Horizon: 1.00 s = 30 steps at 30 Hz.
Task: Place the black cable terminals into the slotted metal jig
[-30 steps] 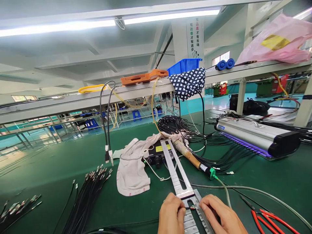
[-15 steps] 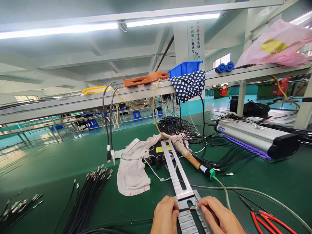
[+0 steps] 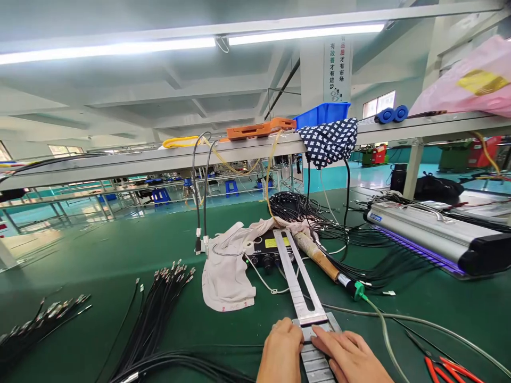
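A slotted metal fixture (image 3: 315, 364) with a ribbed face lies on the green bench in front of me, its long forked arm (image 3: 293, 276) reaching away. My left hand (image 3: 281, 348) is closed at the fixture's left edge, pinching a thin black cable (image 3: 307, 342) that runs across the ribs. Over the fixture's middle lies my right hand (image 3: 351, 354), fingers together and tips pressed down close to the left fingers. Those fingertips cover the cable's end, so what they grip is hidden. Red-handled pliers (image 3: 443, 367) lie at the right.
Black cable bundles (image 3: 149, 314) spread on the left. Behind the fixture are a white cloth (image 3: 229, 276), a black control box (image 3: 259, 259) and a wooden-handled tool (image 3: 323, 260) with a green-ended hose. A silver lamp housing (image 3: 431, 234) stands at right; a shelf rail (image 3: 255, 151) crosses above.
My right hand has moved left from the fixture's right edge onto its middle, covering the cable's end and slot. My left hand stays at the left edge. The whole view has shifted slightly.
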### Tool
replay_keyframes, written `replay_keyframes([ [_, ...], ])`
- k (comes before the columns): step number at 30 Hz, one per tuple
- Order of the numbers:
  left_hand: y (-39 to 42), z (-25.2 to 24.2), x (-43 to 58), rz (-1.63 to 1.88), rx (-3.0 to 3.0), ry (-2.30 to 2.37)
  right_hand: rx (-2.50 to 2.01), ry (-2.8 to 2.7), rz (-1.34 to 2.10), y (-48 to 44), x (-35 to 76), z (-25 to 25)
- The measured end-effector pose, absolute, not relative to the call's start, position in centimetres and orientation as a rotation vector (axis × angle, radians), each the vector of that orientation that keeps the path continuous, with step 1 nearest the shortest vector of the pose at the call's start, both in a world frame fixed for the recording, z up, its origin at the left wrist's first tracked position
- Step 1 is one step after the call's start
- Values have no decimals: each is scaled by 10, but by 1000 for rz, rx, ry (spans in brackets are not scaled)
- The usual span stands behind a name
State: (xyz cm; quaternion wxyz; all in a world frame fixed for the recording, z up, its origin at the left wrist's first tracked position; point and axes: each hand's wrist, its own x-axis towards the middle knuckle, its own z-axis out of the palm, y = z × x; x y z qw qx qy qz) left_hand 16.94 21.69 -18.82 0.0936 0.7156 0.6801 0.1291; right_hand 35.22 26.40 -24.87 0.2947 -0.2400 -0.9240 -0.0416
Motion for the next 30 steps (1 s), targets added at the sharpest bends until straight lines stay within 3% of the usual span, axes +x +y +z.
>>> replay_keyframes([
  [7,206,-181,175,2,2315,1975,-415,-2593,-319,258,351,-237],
  [11,203,-208,177,174,2478,2056,-403,-2649,-296,252,345,-221],
  [13,203,-208,177,99,2397,2032,-403,-2667,-263,252,343,-217],
  [16,202,-185,167,10,2265,1935,-467,-2584,32,252,346,-217],
  [21,190,-151,140,345,2123,1822,-607,-2182,671,250,352,-218],
  [26,190,-159,134,292,2028,1708,-784,-1723,1223,257,354,-213],
  [30,200,-168,129,490,1865,1573,-743,-1478,1407,265,353,-213],
])
